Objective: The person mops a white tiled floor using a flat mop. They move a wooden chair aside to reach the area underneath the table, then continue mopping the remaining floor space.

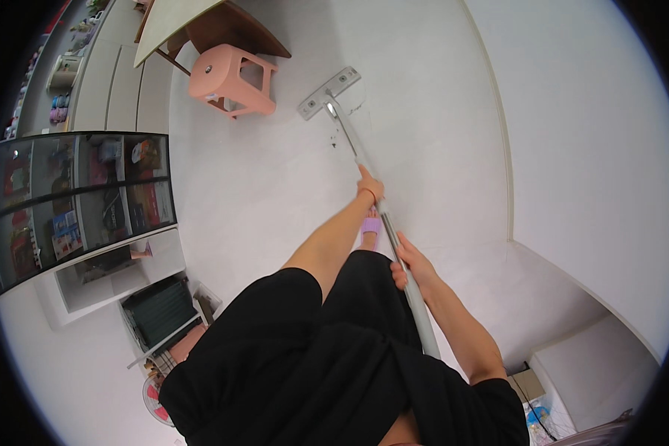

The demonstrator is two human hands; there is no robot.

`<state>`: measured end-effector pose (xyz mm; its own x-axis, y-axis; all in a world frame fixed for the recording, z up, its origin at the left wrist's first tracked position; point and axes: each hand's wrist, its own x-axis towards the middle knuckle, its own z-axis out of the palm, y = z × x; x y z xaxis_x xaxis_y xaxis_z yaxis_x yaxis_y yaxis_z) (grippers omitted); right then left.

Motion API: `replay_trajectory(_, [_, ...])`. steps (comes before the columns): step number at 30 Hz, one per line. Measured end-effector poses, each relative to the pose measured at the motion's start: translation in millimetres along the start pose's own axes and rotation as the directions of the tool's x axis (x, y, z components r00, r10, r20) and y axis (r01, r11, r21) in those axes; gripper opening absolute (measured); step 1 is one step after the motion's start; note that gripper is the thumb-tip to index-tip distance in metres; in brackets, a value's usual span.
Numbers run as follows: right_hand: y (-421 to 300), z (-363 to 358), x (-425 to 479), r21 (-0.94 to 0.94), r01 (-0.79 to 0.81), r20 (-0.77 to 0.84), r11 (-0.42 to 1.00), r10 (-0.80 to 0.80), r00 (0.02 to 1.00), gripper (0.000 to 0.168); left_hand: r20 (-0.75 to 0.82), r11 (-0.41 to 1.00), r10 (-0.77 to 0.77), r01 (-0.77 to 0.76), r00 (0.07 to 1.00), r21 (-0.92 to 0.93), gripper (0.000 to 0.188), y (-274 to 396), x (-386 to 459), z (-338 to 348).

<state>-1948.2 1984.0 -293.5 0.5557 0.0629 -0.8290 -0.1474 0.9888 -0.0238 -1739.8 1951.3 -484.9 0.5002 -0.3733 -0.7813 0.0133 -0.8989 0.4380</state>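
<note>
A flat mop (343, 79) with a long pale-grey and metal pole (391, 231) slants across the view. Its rectangular grey head lies on the pale floor, away from me. My left hand (370, 187) is closed around the middle of the pole, its index finger stretched down along the shaft. Nearer to my body, my right hand (417, 263) wraps the same pole, thumb lying along it. The pole's near end passes beside my black clothes. Small dark bits (333, 141) and a dark streak (358, 108) mark the floor close to the mop head.
A pink plastic stool (228, 78) stands left of the mop head, by a table (173, 22). Glass-fronted cabinets (83, 195) line the left side. A white wall (580, 139) rises at the right. An electric fan (155, 398) is at lower left. My foot wears a purple slipper (371, 224).
</note>
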Motion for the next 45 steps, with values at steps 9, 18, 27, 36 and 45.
replay_trajectory(9, [76,-65,-124,-0.042,-0.044,-0.025,0.998,0.043,0.999,0.053,0.093,0.993,0.117,-0.115,0.989,-0.022,0.092,-79,-104,102])
replay_trajectory(18, [24,-63,-26,0.047,0.031,0.012,0.998,-0.032,0.999,0.049,0.017,0.987,0.124,-0.122,0.992,-0.101,0.087,-50,2,72])
replay_trajectory(27, [162,-169,-203,0.001,0.001,-0.183,1.000,-0.001,0.983,0.051,0.156,0.992,0.125,-0.119,0.980,-0.052,0.095,-139,-205,241])
replay_trajectory(36, [161,-137,-236,-0.478,0.199,-0.160,0.856,-0.308,0.938,0.060,0.214,0.966,0.186,-0.138,0.959,-0.219,0.094,-75,-266,166])
replay_trajectory(45, [-19,-14,-54,-0.146,0.250,-0.132,0.957,-0.269,0.954,0.058,0.198,0.956,0.177,-0.120,0.964,-0.268,0.088,51,-12,53])
